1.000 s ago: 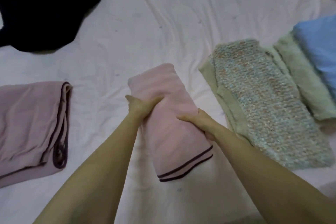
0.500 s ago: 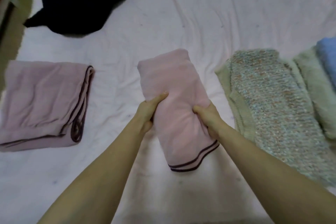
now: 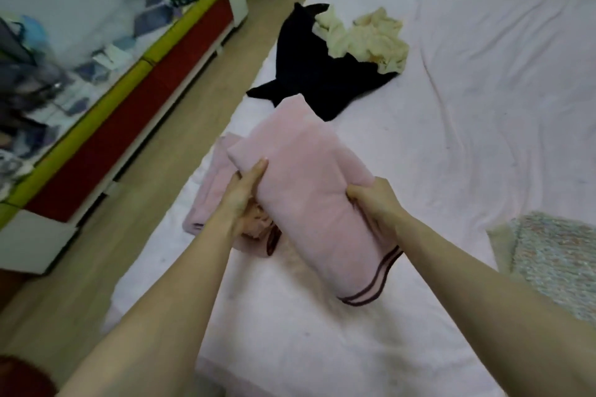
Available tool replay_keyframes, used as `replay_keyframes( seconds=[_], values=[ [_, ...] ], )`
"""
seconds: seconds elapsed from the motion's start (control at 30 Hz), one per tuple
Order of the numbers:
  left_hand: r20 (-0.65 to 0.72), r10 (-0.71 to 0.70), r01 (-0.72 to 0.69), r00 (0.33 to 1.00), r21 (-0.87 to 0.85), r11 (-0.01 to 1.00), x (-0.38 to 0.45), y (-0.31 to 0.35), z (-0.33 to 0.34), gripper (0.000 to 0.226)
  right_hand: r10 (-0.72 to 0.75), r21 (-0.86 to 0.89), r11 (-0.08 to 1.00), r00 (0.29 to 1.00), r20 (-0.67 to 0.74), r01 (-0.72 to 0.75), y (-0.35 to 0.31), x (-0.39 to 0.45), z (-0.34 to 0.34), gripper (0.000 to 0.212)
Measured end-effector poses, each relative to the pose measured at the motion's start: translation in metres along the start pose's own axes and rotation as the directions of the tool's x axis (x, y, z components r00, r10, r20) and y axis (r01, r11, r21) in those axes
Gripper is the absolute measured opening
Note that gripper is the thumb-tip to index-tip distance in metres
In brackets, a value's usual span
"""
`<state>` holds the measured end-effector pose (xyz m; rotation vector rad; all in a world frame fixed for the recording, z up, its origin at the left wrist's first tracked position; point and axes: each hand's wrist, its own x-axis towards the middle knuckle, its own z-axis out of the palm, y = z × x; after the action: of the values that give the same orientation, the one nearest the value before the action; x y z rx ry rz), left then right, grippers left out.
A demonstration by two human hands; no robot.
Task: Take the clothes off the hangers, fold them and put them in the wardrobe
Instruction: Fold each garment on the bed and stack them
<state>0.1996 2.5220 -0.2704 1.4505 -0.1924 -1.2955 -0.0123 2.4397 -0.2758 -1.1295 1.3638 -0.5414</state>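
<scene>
A folded pink garment (image 3: 309, 184) with two dark stripes at its near end is held above the bed between both hands. My left hand (image 3: 245, 193) grips its left side, thumb on top. On the right side my right hand (image 3: 374, 203) grips it, fingers curled underneath. Below it, at the bed's left edge, lies a second folded pink garment (image 3: 209, 203) with dark trim, partly hidden by my left hand and the lifted one. Farther back a black garment (image 3: 316, 74) lies spread out with a crumpled pale yellow garment (image 3: 364, 35) on top of it.
The bed (image 3: 467, 126) has a pink sheet. A folded knitted multicolour garment (image 3: 558, 264) lies at the right edge. Left of the bed is a wooden floor strip (image 3: 154, 151) and a low red, yellow and white cabinet (image 3: 135, 100) with clutter on it.
Both hands have lifted the folded pink garment off the sheet and carried it left, over the other folded pink garment. The view has swung up and to the left, showing the floor and cabinet.
</scene>
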Motion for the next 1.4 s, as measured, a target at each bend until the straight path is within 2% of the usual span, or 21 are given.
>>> replay_keyframes(
  seconds=[0.07, 0.17, 0.23, 0.3, 0.33, 0.47, 0.53, 0.63, 0.7, 0.77, 0.83, 0.9, 0.93, 0.97, 1.0, 1.07, 1.1, 1.13, 1.23, 1.3, 1.4],
  values=[
    [0.033, -0.007, 0.007, 0.999, 0.011, 1.0, 0.012, 0.012, -0.02, 0.053, 0.014, 0.076, 0.997, 0.999, -0.033, -0.012, -0.008, 0.003, 0.033, 0.02],
    [0.118, -0.039, 0.037, 0.992, 0.022, 0.999, 0.033, 0.034, -0.054, 0.055, 0.123, 0.237, 0.966, 0.99, -0.066, -0.104, -0.017, 0.013, 0.101, 0.021],
    [0.095, 0.02, -0.036, 0.995, 0.167, 0.985, 0.055, 0.048, -0.073, 0.072, 0.217, 0.368, 0.914, 0.973, -0.081, -0.174, -0.017, 0.024, 0.143, 0.023],
    [0.058, 0.108, -0.122, 0.992, 0.369, 0.922, 0.08, 0.062, -0.09, 0.086, 0.298, 0.48, 0.845, 0.953, -0.058, -0.235, -0.007, 0.032, 0.175, 0.03],
    [0.087, 0.115, -0.142, 0.99, 0.442, 0.886, 0.096, 0.072, -0.102, 0.086, 0.333, 0.522, 0.81, 0.942, -0.037, -0.266, -0.001, 0.037, 0.194, 0.034],
    [0.188, -0.044, -0.086, 0.981, 0.628, 0.773, 0.155, 0.09, -0.134, 0.073, 0.423, 0.633, 0.707, 0.906, -0.023, -0.314, 0.034, 0.059, 0.25, 0.059],
    [0.192, -0.096, -0.067, 0.977, 0.698, 0.713, 0.177, 0.074, -0.141, 0.068, 0.461, 0.602, 0.722, 0.886, -0.049, -0.342, 0.048, 0.064, 0.262, 0.067],
    [0.151, -0.097, -0.051, 0.984, 0.753, 0.656, 0.207, 0.036, -0.152, 0.075, 0.493, 0.44, 0.81, 0.857, -0.151, -0.389, 0.073, 0.079, 0.266, 0.06],
    [0.114, -0.053, -0.048, 0.992, 0.733, 0.678, 0.214, 0.025, -0.157, 0.078, 0.431, 0.371, 0.865, 0.879, -0.204, -0.338, 0.075, 0.086, 0.262, 0.06],
    [0.065, -0.036, -0.018, 0.997, 0.677, 0.736, 0.218, 0.021, -0.162, 0.083, 0.303, 0.294, 0.929, 0.915, -0.266, -0.223, 0.068, 0.091, 0.26, 0.053],
    [0.033, -0.018, -0.006, 0.999, 0.616, 0.788, 0.215, 0.019, -0.167, 0.075, 0.198, 0.207, 0.968, 0.937, -0.286, -0.141, 0.06, 0.092, 0.261, 0.049],
    [0.015, 0.003, -0.012, 1.0, 0.614, 0.789, 0.21, 0.018, -0.168, 0.074, 0.162, 0.107, 0.985, 0.945, -0.286, -0.137, 0.056, 0.092, 0.263, 0.056],
    [0.011, 0.035, -0.033, 0.999, 0.672, 0.74, 0.205, 0.019, -0.165, 0.079, 0.15, -0.005, 0.987, 0.939, -0.31, -0.159, 0.055, 0.091, 0.264, 0.067],
    [0.022, 0.119, -0.092, 0.993, 0.774, 0.627, 0.203, 0.019, -0.161, 0.084, 0.105, -0.164, 0.972, 0.934, -0.342, -0.17, 0.054, 0.092, 0.265, 0.078],
    [0.08, 0.259, -0.194, 0.962, 0.871, 0.452, 0.201, 0.019, -0.157, 0.086, -0.001, -0.331, 0.935, 0.933, -0.359, -0.127, 0.052, 0.094, 0.266, 0.084],
    [0.344, 0.483, -0.42, 0.805, 0.906, 0.055, 0.199, 0.022, -0.143, 0.075, -0.308, -0.599, 0.795, 0.915, -0.262, 0.096, 0.04, 0.104, 0.268, 0.079],
    [0.471, 0.499, -0.498, 0.727, 0.863, -0.089, 0.203, 0.02, -0.137, 0.068, -0.413, -0.678, 0.708, 0.894, -0.171, 0.198, 0.032, 0.114, 0.268, 0.073],
    [0.552, 0.457, -0.533, 0.698, 0.826, -0.184, 0.207, 0.016, -0.135, 0.065, -0.434, -0.722, 0.648, 0.897, -0.088, 0.242, 0.028, 0.125, 0.268, 0.065],
    [0.595, 0.367, -0.507, 0.715, 0.803, -0.314, 0.223, -0.011, -0.152, 0.061, -0.358, -0.799, 0.546, 0.932, 0.051, 0.253, 0.041, 0.148, 0.269, 0.056],
    [0.587, 0.384, -0.495, 0.713, 0.809, -0.318, 0.232, -0.025, -0.164, 0.058, -0.349, -0.817, 0.514, 0.934, 0.079, 0.261, 0.058, 0.154, 0.271, 0.056],
    [0.605, 0.385, -0.534, 0.697, 0.796, -0.285, 0.245, -0.039, -0.164, 0.057, -0.373, -0.821, 0.516, 0.927, 0.04, 0.244, 0.079, 0.165, 0.272, 0.056]
  ],
)
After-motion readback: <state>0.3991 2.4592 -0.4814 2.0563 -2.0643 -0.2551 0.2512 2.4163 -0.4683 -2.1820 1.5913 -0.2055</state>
